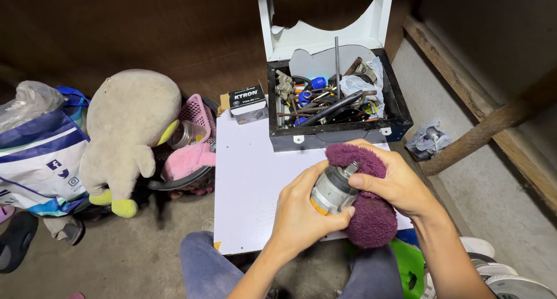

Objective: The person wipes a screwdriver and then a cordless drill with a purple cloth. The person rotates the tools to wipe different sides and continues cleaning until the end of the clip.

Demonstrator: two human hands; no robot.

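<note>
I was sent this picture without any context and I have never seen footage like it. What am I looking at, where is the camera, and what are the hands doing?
There is no machine here. One camera sits on a person's head and looks down, so the two bare hands are the wearer's own, and their knees show at the bottom edge.

The left hand grips a small grey metal cylinder with an orange end. The right hand presses a fuzzy purple cloth against it.

Under the hands lies a white board. At its far end stands an open black toolbox crammed with tools and cables, with a small black and white carton beside it.

On the floor to the left sit a grey plush toy, a pink basket and a printed bag.
</note>
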